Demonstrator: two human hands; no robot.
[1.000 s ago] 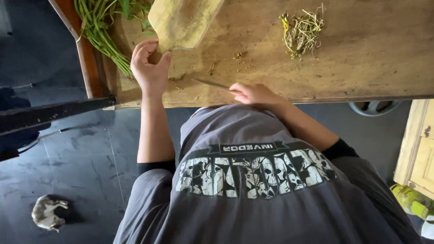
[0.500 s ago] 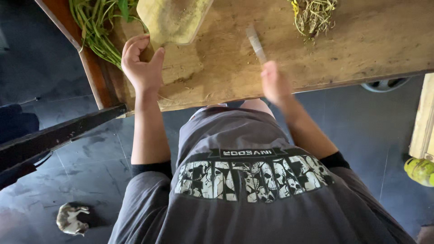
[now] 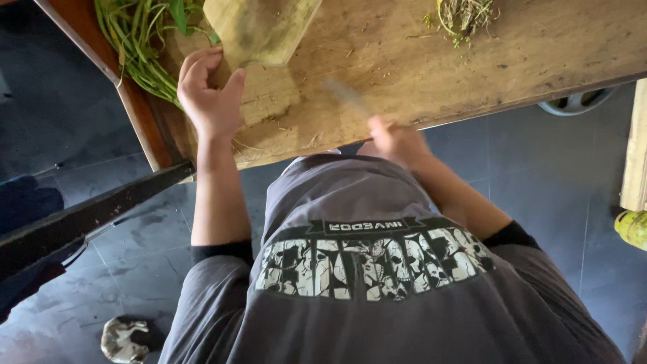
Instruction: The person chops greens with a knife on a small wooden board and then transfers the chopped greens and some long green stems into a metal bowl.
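Here the left hand (image 3: 210,94) rests on the wooden table (image 3: 539,47), fingers curled loosely around the near end of a yellowish chopping board (image 3: 259,27). Just beside that hand, at the table's edge, lies a bunch of long green stalks (image 3: 131,47). The right hand (image 3: 397,141) is at the table's near edge, closed around the handle of a knife (image 3: 347,96). The knife is blurry, and its blade points up across the table. Far off at the top sits a small pile of dry roots (image 3: 465,13). A crumpled rag (image 3: 125,340) lies on the dark floor.
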